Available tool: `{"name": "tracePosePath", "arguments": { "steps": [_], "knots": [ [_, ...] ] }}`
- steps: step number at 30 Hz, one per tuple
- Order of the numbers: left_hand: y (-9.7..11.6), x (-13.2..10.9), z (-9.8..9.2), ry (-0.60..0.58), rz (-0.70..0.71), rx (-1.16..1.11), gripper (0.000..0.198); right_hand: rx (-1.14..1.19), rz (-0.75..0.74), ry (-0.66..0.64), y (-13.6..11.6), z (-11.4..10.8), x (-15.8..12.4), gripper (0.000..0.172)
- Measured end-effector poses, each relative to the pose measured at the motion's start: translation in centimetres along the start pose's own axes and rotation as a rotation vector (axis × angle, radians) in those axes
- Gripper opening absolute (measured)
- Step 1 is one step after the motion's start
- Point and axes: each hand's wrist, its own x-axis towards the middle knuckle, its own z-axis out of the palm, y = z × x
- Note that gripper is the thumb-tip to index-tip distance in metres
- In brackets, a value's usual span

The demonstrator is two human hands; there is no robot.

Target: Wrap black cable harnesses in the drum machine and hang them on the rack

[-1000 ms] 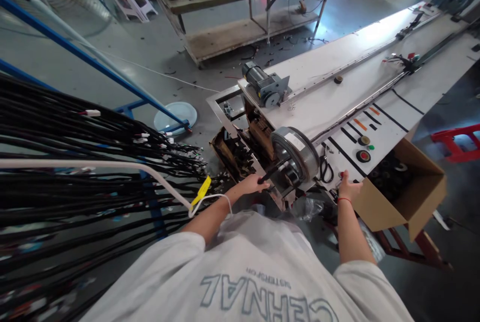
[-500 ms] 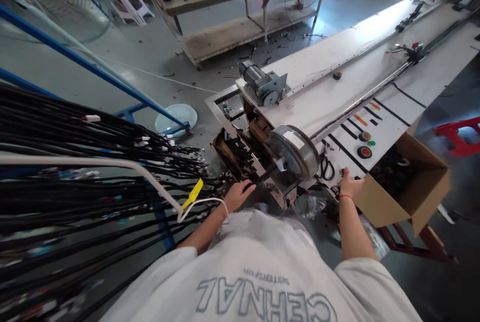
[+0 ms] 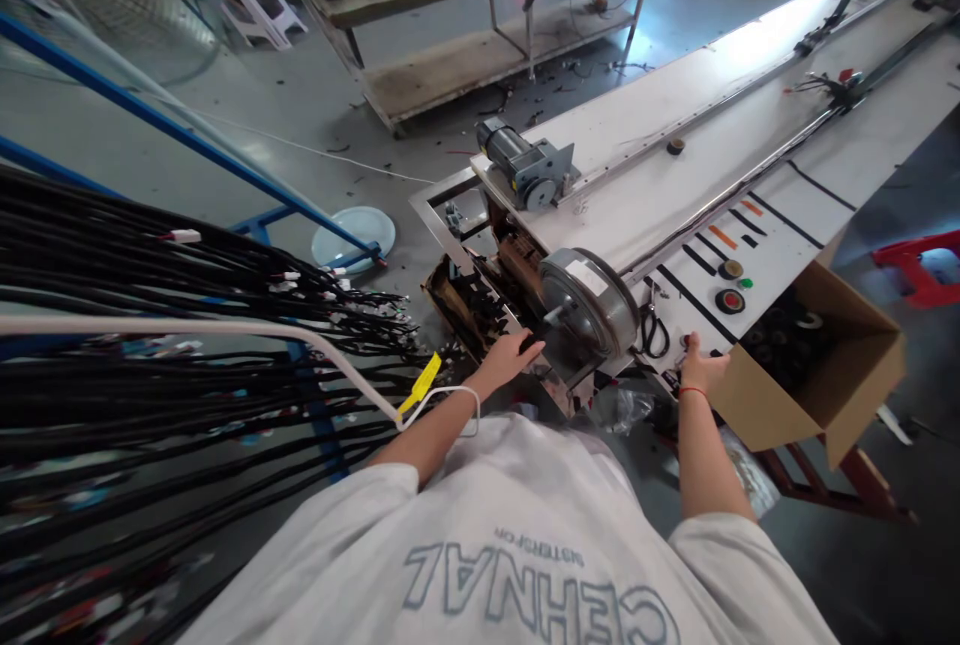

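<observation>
At the near end of the white workbench [image 3: 637,175], a grey metal wheel [image 3: 611,310] stands upright with a white label on it. My left hand [image 3: 510,360] is closed round a dark crank handle [image 3: 531,345] at the wheel's left side; part of the handle is hidden by the fingers. On the bench's front edge rests my right hand [image 3: 703,370], thumb and fingers apart, the thumb at a small dark red knob or button [image 3: 685,341]. Black-handled scissors [image 3: 655,333] lie between the wheel and that hand.
Rolls of tape [image 3: 729,301] and black and orange strips [image 3: 721,236] are on the bench. A cardboard box [image 3: 862,395] stands at the right. Bundles of black cables [image 3: 187,275] hang at the left beside a pale bent tube [image 3: 300,330]. A motor [image 3: 517,155] sits at the bench's far corner.
My left hand has moved up and to the right, closer to the wheel's hub, with the crank handle. My right hand has stayed at the bench edge.
</observation>
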Motion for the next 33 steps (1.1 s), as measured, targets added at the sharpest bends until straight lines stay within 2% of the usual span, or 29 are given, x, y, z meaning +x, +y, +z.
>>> {"name": "tracePosePath", "arguments": {
  "steps": [4,7,13,16,20,24,27,30,33],
  "knots": [
    [-0.3,0.9,0.4,0.032,-0.035,0.068,0.028,-0.001,0.008,-0.016,0.1,0.0,0.2,0.082],
    [-2.2,0.2,0.3,0.011,-0.070,0.095,0.027,0.007,-0.015,-0.015,0.6,0.2,0.5,0.082],
    [-8.1,-4.2,-0.1,-0.042,-0.218,0.159,0.026,0.009,-0.021,-0.005,0.9,0.7,0.9,0.079],
    [-9.5,-6.7,-0.8,-0.011,-0.207,0.138,0.033,0.006,-0.034,0.015,0.9,0.9,1.0,0.079],
    [-8.6,-9.1,-1.8,0.009,-0.127,0.018,0.036,0.010,-0.030,0.020,0.9,0.9,1.0,0.075],
    [-6.5,-9.2,-1.9,0.002,-0.083,-0.028,0.037,0.027,-0.032,0.040,0.8,0.8,0.9,0.072],
    [-5.3,-7.7,-1.4,0.019,-0.115,-0.127,0.044,0.032,-0.033,0.055,0.7,0.8,0.8,0.070],
    [-4.5,-5.3,-0.9,-0.001,-0.169,-0.455,0.061,0.035,-0.030,0.057,0.6,0.8,0.7,0.068],
    [-3.7,-2.4,-0.6,-0.099,-0.243,-0.768,0.072,0.043,-0.028,0.077,0.5,0.8,0.7,0.068]
  ]
}}
